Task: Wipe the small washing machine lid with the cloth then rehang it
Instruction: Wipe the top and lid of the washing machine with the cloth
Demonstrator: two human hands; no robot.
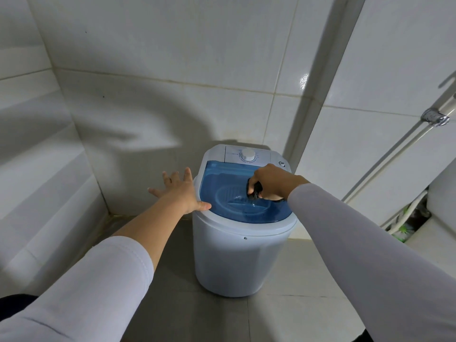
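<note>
A small white washing machine (234, 255) stands on the grey floor in the corner. Its translucent blue lid (222, 188) is closed on top. My right hand (274, 180) grips a dark cloth (255, 192) and presses it on the right middle of the lid. My left hand (179, 191) is spread flat, fingers straight, at the machine's left rim, with the thumb resting on the white edge by the lid. A white dial (248, 155) sits on the control panel behind the lid.
White tiled walls close in on the left and behind the machine. A metal pipe with a chrome clamp (434, 117) runs diagonally along the right wall. A white fixture and a hose (409, 213) sit low on the right.
</note>
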